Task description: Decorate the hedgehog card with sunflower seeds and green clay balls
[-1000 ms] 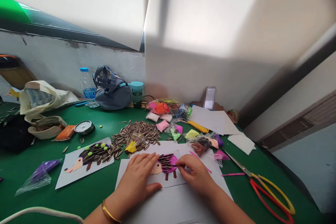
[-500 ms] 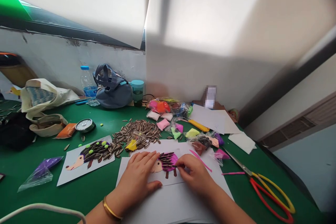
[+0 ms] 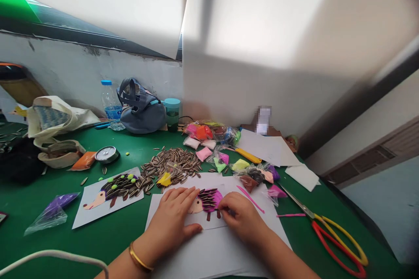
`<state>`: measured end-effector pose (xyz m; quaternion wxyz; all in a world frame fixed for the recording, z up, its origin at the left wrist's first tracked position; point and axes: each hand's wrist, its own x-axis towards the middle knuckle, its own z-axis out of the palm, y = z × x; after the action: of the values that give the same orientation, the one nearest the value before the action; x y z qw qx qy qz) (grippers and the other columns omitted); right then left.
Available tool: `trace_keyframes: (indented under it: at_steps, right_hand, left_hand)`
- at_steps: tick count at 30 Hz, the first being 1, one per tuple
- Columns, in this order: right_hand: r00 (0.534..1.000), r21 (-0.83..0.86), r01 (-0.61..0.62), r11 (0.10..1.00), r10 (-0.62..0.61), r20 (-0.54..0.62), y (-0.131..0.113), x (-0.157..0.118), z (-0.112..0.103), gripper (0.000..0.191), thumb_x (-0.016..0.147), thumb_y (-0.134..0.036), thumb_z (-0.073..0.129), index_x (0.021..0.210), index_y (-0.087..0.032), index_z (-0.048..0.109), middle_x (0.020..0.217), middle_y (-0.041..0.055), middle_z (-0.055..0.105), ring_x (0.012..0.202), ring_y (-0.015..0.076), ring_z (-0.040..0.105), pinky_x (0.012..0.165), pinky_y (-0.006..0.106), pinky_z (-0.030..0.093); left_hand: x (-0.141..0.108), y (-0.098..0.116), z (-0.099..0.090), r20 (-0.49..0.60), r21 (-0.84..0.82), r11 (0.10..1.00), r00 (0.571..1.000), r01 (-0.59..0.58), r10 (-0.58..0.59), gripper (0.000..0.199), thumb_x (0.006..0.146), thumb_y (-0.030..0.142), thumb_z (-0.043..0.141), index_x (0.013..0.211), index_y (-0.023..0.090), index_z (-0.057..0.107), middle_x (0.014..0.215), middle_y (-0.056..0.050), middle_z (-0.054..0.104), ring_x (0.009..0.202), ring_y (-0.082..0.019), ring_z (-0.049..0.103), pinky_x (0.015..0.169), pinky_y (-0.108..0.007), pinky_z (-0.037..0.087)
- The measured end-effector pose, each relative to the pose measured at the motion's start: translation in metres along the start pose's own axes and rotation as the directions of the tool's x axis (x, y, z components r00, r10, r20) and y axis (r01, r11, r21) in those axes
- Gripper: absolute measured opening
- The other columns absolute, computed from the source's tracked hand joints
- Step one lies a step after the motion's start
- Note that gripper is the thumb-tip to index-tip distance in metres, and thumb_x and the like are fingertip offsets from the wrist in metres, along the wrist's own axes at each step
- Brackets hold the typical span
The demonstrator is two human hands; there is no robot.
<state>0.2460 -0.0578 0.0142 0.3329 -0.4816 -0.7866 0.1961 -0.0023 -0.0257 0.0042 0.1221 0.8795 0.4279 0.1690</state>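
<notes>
A pink clay hedgehog (image 3: 214,200) with striped seeds pressed into its back lies on white paper (image 3: 209,248). My left hand (image 3: 175,213) rests flat on the paper at the hedgehog's face, fingers stretched out and thumb apart. At the hedgehog's right edge, my right hand (image 3: 242,216) is closed in a pinch; whatever is between its fingertips is too small and hidden to name. Behind the paper is a heap of sunflower seeds (image 3: 176,161). To the left, a second hedgehog picture (image 3: 111,194) carries seeds and green dots.
Large scissors (image 3: 327,231) with red and yellow handles lie at right. Packets of coloured clay (image 3: 240,165) are behind the paper. A blue bag (image 3: 142,113), a bottle (image 3: 112,107) and a round tin (image 3: 107,154) stand further left. A white cable crosses the lower left.
The right fingertips have shifted slightly at the hedgehog's right edge, and the dark seed tip seen there before no longer shows. The left hand stays on the paper.
</notes>
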Motion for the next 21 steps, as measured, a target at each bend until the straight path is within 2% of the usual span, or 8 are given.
trace_keyframes:
  at_steps: [9, 21]
  right_hand:
    - [0.997, -0.154, 0.055, 0.986, -0.063, -0.049, -0.002, 0.001, 0.011, 0.019, 0.081, -0.005, 0.059, 0.086, -0.022, 0.067, 0.084, 0.0033, 0.066, 0.081, 0.0184, 0.058, 0.073, 0.03, 0.046]
    - [0.993, -0.256, 0.092, 0.962, -0.108, -0.05, 0.001, 0.001, 0.019, 0.016, 0.083, -0.007, 0.06, 0.085, -0.021, 0.067, 0.083, 0.0038, 0.066, 0.079, 0.0188, 0.058, 0.073, 0.03, 0.044]
  left_hand:
    - [0.0, 0.0, 0.0, 0.003, 0.022, 1.0, 1.0, 0.001, -0.001, 0.087, 0.068, 0.046, 0.08, 0.144, 0.03, 0.041, 0.141, -0.004, 0.055, 0.128, -0.031, 0.046, 0.11, -0.051, 0.03]
    - [0.001, 0.001, -0.002, 0.044, 0.016, 1.0, 0.999, 0.022, -0.023, 0.089, 0.066, 0.043, 0.082, 0.144, 0.029, 0.041, 0.142, -0.004, 0.054, 0.129, -0.031, 0.046, 0.11, -0.052, 0.029]
